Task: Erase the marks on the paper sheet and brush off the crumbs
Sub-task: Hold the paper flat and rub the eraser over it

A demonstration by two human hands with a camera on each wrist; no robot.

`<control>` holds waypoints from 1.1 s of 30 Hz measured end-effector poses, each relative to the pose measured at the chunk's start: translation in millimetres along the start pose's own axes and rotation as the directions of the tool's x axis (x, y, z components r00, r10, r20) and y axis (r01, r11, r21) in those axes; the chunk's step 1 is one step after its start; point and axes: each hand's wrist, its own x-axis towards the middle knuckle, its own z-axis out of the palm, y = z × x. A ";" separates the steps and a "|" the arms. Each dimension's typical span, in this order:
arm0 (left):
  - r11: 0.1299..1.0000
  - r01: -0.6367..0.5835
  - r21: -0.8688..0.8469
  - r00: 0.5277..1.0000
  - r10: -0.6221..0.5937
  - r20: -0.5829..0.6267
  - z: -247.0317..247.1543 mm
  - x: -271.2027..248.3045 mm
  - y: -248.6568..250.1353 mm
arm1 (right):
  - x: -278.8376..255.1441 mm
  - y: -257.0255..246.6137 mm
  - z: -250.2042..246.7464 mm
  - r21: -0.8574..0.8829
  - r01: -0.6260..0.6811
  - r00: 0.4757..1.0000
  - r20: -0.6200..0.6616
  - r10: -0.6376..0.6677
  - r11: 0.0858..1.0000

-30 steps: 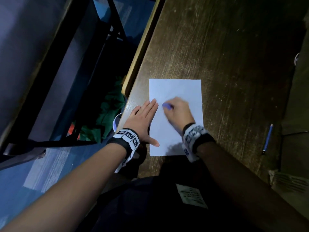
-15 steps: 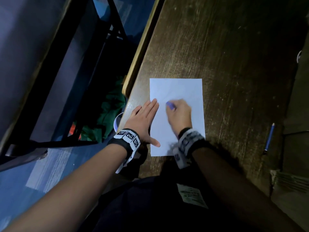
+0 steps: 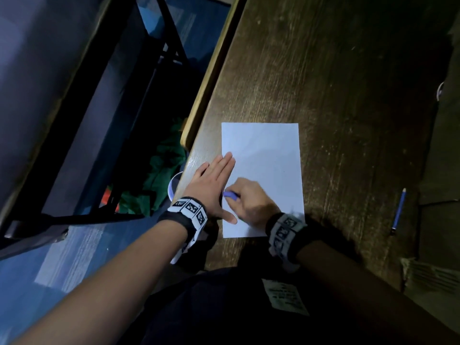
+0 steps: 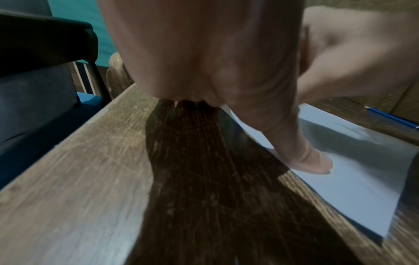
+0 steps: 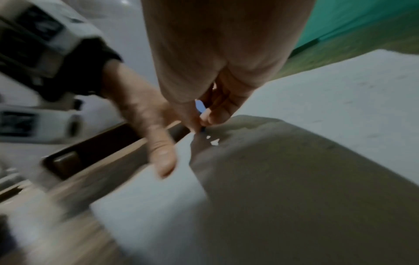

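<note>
**Thin sheet, pinned left, rubbed right**

Landmark: paper sheet (image 3: pixel 263 170), flat on the wooden desk (image 3: pixel 348 95) near its front-left corner. Left of the sheet: dark chair frame (image 3: pixel 99 120) and blue floor, dim room. Left hand (image 3: pixel 211 188) lies flat, fingers straight, thumb pressing the sheet's left edge. Right hand (image 3: pixel 249 200) pinches a blue eraser (image 3: pixel 230 194) on the lower-left area. The sheet looks light, floppy and easily creased, so hold it down close to the rub. Right of the sheet: blue pencil (image 3: pixel 398 210).
</note>
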 end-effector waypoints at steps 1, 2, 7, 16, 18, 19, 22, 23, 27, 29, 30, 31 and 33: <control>1.000 0.000 -0.002 1.000 0.000 0.006 -0.6 0.5 0.3 | 6.5 5.6 -8.1 -0.019 -0.003 1.000 -0.019 0.003 1.000; 1.000 0.002 -0.003 1.000 -0.001 0.014 -0.7 0.9 0.7 | 16.8 11.6 -16.6 -0.028 -0.041 0.993 -0.114 0.038 0.999; 1.000 0.015 -0.001 1.000 -0.015 0.006 1.3 -0.1 2.1 | 39.8 28.6 -11.3 0.128 -0.324 0.781 -0.522 0.342 0.937; 1.000 0.006 -0.006 1.000 -0.006 0.008 2.4 1.0 1.9 | 38.4 37.3 -30.1 0.075 -0.248 0.855 -0.451 0.255 0.966; 1.000 0.012 0.000 1.000 -0.012 0.005 2.6 0.7 2.3 | 39.2 38.6 -21.1 0.106 -0.304 0.803 -0.505 0.315 0.947; 1.000 0.015 -0.001 1.000 -0.015 0.003 2.3 0.7 2.1 | 32.5 30.7 -12.0 0.103 -0.303 0.834 -0.452 0.316 0.947; 1.000 0.016 -0.003 1.000 -0.016 -0.002 2.0 0.4 1.9 | -4.9 10.0 10.9 0.084 -0.096 0.973 -0.202 0.111 0.992; 1.000 0.016 -0.002 1.000 -0.016 -0.002 1.5 0.4 2.1 | -14.9 11.2 11.9 0.070 -0.029 0.986 -0.165 0.040 0.997; 0.999 0.011 0.051 1.000 -0.012 0.027 -3.9 -4.6 7.4 | -28.9 38.6 -3.5 0.075 -0.062 0.953 -0.292 0.081 0.995; 0.997 -0.016 0.081 1.000 0.015 0.013 -4.2 -11.7 10.7 | -36.4 54.3 -13.0 0.100 -0.189 0.896 -0.389 0.213 0.977; 0.996 -0.036 0.083 0.999 0.035 0.008 -2.5 -17.4 12.5 | -40.8 61.3 -16.2 0.100 -0.228 0.864 -0.439 0.248 0.969; 0.995 -0.058 0.083 0.998 0.058 0.007 -0.1 -25.0 14.5 | -45.1 67.4 -17.8 0.090 -0.246 0.834 -0.487 0.258 0.965; 0.990 -0.113 0.078 0.993 0.111 0.027 5.4 -42.8 17.7 | -52.9 76.4 -17.6 0.071 -0.236 0.798 -0.555 0.235 0.969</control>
